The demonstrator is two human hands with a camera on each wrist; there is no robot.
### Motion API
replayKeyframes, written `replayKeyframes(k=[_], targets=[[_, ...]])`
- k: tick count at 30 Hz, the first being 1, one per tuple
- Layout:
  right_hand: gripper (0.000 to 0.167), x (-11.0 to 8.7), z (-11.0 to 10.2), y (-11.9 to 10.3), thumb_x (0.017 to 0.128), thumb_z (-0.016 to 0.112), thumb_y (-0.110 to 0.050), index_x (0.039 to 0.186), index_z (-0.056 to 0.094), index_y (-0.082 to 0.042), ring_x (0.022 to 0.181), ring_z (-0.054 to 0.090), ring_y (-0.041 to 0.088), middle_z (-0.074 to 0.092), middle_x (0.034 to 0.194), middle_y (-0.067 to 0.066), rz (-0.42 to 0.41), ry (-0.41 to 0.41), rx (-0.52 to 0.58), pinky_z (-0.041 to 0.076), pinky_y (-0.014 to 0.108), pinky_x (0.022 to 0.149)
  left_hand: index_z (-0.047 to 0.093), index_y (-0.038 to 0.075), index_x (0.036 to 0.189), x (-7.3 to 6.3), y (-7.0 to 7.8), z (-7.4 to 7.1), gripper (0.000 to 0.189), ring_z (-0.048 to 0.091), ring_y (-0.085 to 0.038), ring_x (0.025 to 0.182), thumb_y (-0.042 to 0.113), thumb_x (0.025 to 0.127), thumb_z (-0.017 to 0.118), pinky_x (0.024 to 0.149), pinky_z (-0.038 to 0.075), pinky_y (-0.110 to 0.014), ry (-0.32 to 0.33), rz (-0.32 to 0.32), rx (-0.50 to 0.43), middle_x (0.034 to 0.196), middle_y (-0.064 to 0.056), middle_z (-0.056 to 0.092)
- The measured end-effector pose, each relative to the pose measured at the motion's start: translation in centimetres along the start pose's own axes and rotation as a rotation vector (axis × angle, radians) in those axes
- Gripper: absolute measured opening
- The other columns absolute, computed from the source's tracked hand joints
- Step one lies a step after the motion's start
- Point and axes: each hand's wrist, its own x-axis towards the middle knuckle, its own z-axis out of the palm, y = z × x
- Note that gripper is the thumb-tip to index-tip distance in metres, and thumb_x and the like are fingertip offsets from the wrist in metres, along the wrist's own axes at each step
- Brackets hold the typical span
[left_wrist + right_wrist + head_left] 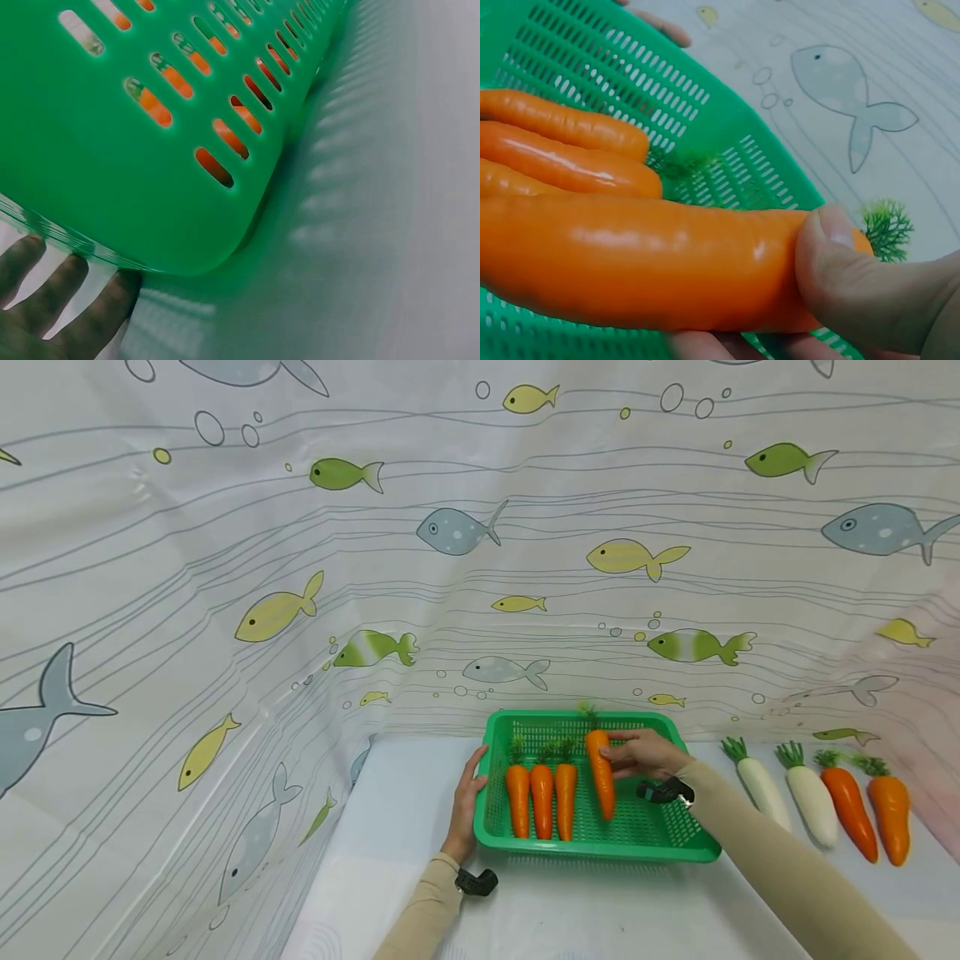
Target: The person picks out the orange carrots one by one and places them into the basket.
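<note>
My right hand (643, 753) holds an orange carrot (600, 772) over the green basket (645, 853), thumb on one side and fingers on the other, near its leafy end. In the right wrist view this carrot (652, 259) lies across the picture, with a green tuft (887, 229) beyond the thumb. Three more carrots (542, 802) lie side by side in the left half of the basket, tops toward the back. At the basket's left side rests my left hand (467, 806). Its fingers (94, 315) reach out fairly straight against the rim in the left wrist view.
To the right of the basket, two white radishes (812, 806) and two more carrots (850, 810) lie in a row on the white table (405, 827). A fish-patterned sheet (570, 493) rises behind the table and along its sides.
</note>
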Motion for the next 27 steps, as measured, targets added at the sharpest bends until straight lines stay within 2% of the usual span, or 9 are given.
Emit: replayKeyframes(k=[9, 18, 21, 27], targets=[[0.074, 0.8, 0.9, 1.1, 0.107, 0.06, -0.007, 0.164, 0.016, 0.012, 0.102, 0.075, 0.026, 0.053, 0.147, 0.036, 0.046, 0.005, 0.039, 0.062, 0.044, 0.093, 0.034, 0.033, 0.167, 0.0, -0.1, 0.1, 0.057, 0.022, -0.033, 0.163, 0.028, 0.11, 0.032, 0.127, 0.02, -0.062, -0.001, -0.003, -0.01, 0.178, -0.001, 0.022], [0.076, 1.1, 1.0, 1.0, 0.107, 0.059, -0.006, 0.164, 0.013, 0.012, 0.104, 0.075, 0.026, 0.047, 0.151, 0.038, 0.068, 0.003, 0.034, 0.061, 0.047, 0.097, 0.034, 0.033, 0.166, 0.2, -0.1, 0.0, 0.057, 0.024, -0.033, 0.163, 0.027, 0.11, 0.032, 0.127, 0.022, -0.062, 0.007, 0.0, -0.003, 0.177, 0.0, 0.023], [0.077, 1.3, 1.2, 1.2, 0.106, 0.061, -0.004, 0.164, 0.014, 0.013, 0.103, 0.075, 0.026, 0.048, 0.151, 0.038, 0.08, 0.015, 0.035, 0.061, 0.048, 0.096, 0.034, 0.033, 0.167, 0.1, -0.1, 0.0, 0.057, 0.023, -0.033, 0.163, 0.027, 0.11, 0.032, 0.127, 0.022, -0.062, 0.007, -0.001, -0.004, 0.177, 0.0, 0.023], [0.074, 1.9, 1.8, 1.4, 0.105, 0.062, -0.005, 0.162, 0.019, 0.013, 0.097, 0.076, 0.027, 0.059, 0.138, 0.034, 0.109, 0.027, 0.0, 0.063, 0.048, 0.091, 0.034, 0.034, 0.166, 0.1, 0.0, 0.0, 0.058, 0.024, -0.033, 0.162, 0.027, 0.109, 0.032, 0.126, 0.023, -0.06, 0.005, -0.01, -0.003, 0.178, -0.001, 0.022]])
